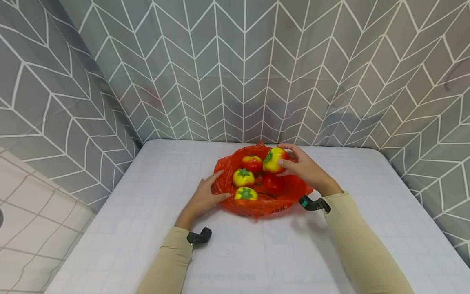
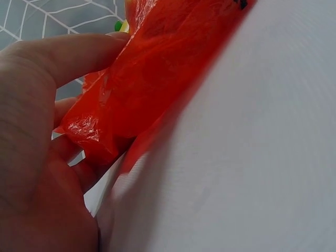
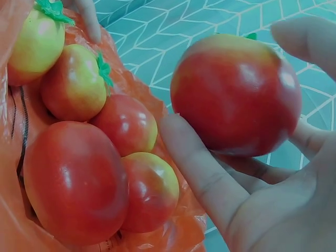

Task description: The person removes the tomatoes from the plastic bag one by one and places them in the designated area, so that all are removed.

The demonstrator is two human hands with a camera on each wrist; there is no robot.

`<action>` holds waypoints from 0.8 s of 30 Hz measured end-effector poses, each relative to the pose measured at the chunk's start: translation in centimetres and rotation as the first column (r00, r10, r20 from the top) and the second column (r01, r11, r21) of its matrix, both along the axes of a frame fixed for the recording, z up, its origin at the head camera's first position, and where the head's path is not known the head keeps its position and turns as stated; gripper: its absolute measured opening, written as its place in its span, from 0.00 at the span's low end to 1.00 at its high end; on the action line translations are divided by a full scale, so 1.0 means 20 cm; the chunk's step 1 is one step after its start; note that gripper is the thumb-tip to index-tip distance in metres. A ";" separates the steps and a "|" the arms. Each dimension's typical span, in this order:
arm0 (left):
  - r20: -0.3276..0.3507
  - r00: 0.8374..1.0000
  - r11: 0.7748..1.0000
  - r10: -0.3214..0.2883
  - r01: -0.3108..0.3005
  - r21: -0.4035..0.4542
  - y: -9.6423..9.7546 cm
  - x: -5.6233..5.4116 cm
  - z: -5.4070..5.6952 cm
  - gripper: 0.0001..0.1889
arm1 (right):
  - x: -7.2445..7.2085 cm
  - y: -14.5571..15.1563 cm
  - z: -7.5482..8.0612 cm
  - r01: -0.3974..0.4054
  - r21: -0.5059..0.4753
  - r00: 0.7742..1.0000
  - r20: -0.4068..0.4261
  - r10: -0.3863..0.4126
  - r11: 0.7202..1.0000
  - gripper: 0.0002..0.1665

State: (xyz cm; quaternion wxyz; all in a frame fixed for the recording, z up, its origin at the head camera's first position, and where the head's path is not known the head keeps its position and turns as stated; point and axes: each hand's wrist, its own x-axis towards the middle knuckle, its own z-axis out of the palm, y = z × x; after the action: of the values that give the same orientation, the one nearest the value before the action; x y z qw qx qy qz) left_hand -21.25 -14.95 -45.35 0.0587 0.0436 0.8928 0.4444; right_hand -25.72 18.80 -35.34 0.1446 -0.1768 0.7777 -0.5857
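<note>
A red plastic bag (image 1: pixel 242 207) lies opened out on the table, several red-and-yellow tomatoes with green leafy tops inside it. Among these are a yellow-topped tomato (image 1: pixel 243 178) on the left and a red tomato (image 1: pixel 273 183) farther right. My right hand (image 1: pixel 308 168) grips another tomato (image 3: pixel 236 97) between thumb and fingers, over the bag's back right part. At the left rim, my left hand (image 1: pixel 203 198) holds the bag. In the left wrist view its thumb (image 2: pixel 86 55) lies on the near side of the plastic, with the other fingers behind it.
The white table (image 1: pixel 165 163) carries faint printed lines and lettering. A grey curtain (image 1: pixel 227 73) with a white herringbone pattern hangs behind and on both sides. Pale tiles (image 1: pixel 33 220) show at the lower left. Each wrist wears a black band.
</note>
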 end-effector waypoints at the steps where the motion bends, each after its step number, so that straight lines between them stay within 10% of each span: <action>1: 0.000 1.000 1.000 -0.001 0.001 0.000 0.00 0.00 0.00 0.43 | 0.00 0.00 0.00 0.009 -0.002 1.000 -0.006 -0.009 1.000 0.39; 24: 0.049 0.999 1.000 0.018 -0.017 -0.007 0.00 0.00 0.02 0.44 | 0.02 0.12 0.01 0.045 -0.026 0.996 -0.078 -0.047 0.999 0.38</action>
State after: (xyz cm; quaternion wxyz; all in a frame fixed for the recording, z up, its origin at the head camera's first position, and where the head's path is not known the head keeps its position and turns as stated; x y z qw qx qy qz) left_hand -21.23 -14.90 -44.96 0.0769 0.0245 0.8928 0.4432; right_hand -25.27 21.29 -35.11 0.0983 -0.1834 0.7796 -0.5907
